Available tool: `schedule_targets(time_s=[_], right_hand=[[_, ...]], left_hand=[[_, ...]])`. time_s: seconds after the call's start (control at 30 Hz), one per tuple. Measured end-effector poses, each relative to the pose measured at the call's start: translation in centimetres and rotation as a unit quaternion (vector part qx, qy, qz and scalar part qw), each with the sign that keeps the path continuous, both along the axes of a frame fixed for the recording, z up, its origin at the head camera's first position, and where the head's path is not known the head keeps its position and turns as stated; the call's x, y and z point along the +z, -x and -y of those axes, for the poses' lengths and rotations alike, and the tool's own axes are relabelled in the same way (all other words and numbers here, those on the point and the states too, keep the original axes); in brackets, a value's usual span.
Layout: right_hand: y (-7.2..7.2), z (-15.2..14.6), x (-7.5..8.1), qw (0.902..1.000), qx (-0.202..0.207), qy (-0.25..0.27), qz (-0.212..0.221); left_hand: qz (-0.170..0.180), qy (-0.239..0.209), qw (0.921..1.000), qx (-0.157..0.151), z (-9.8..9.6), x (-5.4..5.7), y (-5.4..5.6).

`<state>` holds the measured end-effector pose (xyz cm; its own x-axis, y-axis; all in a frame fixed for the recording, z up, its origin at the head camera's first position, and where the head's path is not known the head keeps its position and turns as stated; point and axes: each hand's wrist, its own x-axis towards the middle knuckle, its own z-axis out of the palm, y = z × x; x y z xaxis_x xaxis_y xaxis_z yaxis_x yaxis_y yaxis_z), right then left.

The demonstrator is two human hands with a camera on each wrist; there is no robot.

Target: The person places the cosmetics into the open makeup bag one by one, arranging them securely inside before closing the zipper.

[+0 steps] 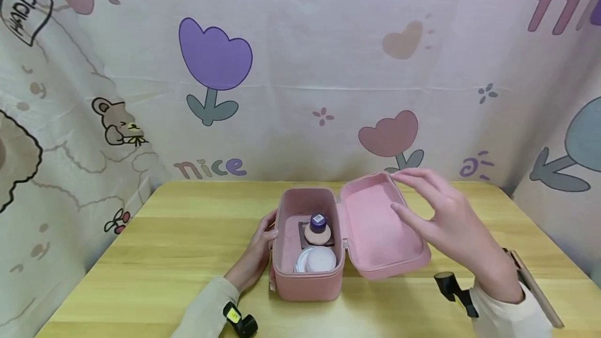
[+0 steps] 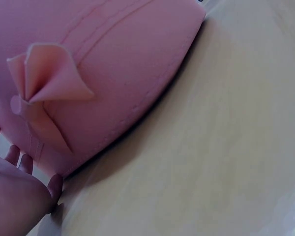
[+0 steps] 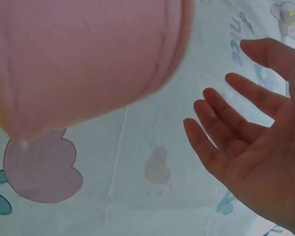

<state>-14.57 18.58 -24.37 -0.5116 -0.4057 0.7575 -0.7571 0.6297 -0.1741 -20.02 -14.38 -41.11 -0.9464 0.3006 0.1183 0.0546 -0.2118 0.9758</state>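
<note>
Left hand (image 1: 253,254), grip relaxed, touched box (image 1: 307,287), some fingertips hidden, while right hand (image 1: 453,218), grip released, hovered by lid (image 1: 377,223), cut off in right wrist view.

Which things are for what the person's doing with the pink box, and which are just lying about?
Part of it, I think:
pink box, touched by the left hand
its open lid, beside the right hand
probably the dark-capped bottle, flat square thing and white round container inside

Just around:
long thin thing on the right
patterned cloth behind
</note>
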Motion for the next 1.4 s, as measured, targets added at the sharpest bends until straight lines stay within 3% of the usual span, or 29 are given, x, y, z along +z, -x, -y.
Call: schedule_targets(time_s=[0.1, 0.3, 0.53, 0.87, 1.03, 1.23, 1.4], right_hand=[[0.1, 0.0, 0.1, 0.9999, -0.004, -0.009, -0.005], [-0.3, -1.7, 0.5, 0.9983, -0.059, 0.004, 0.005], [-1.0, -5.4, -0.6, 0.9926, -0.119, 0.022, 0.012], [-1.8, -9.9, -1.9, 0.9857, -0.161, 0.017, 0.048], [-1.8, -12.2, -2.2, 0.9724, -0.212, 0.032, 0.091], [-1.4, -14.2, -3.3, 0.9405, -0.289, 0.052, 0.171], [-1.4, -15.5, -3.7, 0.9292, -0.316, 0.064, 0.181]], left_hand=[[0.000, -0.002, 1.0000, -0.002, 0.3, 0.1, -0.1], [-0.004, -0.005, 1.0000, -0.003, 0.3, 0.5, 0.0], [-0.010, -0.005, 0.9999, -0.013, -0.2, 0.7, -0.1], [-0.010, 0.000, 0.9999, -0.012, -0.2, 0.6, -0.1], [-0.008, 0.003, 0.9999, -0.013, -0.2, 0.4, -0.2], [-0.009, 0.003, 0.9999, -0.011, -0.2, 0.4, -0.2], [-0.009, 0.002, 0.9999, -0.012, -0.2, 0.3, -0.4]])
